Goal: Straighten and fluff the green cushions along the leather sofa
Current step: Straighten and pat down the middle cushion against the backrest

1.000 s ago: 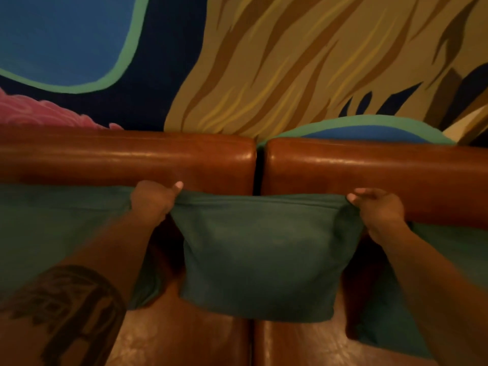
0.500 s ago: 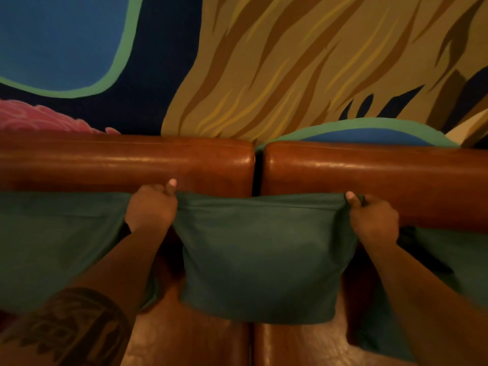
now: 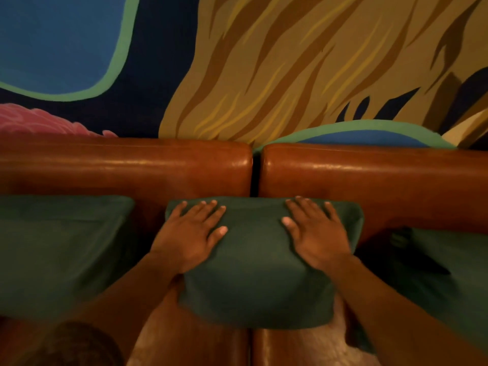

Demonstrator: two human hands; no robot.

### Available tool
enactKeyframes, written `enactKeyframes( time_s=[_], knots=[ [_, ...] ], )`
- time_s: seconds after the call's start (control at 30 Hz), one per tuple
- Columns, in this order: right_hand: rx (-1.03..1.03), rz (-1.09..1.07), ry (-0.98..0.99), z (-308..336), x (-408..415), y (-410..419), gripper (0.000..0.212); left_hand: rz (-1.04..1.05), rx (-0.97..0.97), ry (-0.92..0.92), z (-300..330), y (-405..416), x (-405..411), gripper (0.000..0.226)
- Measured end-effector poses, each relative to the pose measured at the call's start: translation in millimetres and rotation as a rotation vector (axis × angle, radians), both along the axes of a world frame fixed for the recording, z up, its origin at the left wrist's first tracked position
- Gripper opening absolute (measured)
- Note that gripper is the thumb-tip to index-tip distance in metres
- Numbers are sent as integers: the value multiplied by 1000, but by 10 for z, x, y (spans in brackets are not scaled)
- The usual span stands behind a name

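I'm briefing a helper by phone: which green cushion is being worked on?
Find the gap between the leather sofa's two backrests. The middle cushion leans right below it, and it's the only one with a left hand and right hand flat on it.

dim warm light, big painted mural wall (image 3: 290, 62) in blue, tan, pink right behind the seating
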State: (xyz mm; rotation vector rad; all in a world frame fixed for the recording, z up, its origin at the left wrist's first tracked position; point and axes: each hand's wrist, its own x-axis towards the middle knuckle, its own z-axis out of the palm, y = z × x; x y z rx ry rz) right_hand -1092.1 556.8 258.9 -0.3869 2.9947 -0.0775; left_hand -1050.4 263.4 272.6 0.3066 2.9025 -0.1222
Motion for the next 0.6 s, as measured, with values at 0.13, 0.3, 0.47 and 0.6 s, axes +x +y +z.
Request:
enactKeyframes(
  time_s=[0.13, 0.3, 0.47, 0.6],
  knots=[
    [23, -316, 46, 74, -152, 467, 70, 471, 21, -3, 111, -170, -201, 65],
    [-418, -603, -87, 218, -409, 658, 33, 796, 635, 54, 182, -391, -515, 18],
    [-570, -618, 46, 160, -475, 712, 16, 878, 711, 167, 196, -387, -517, 18],
    [-575, -608, 112, 88, -478, 745, 34, 905, 710, 232, 150, -345, -481, 28]
  ],
)
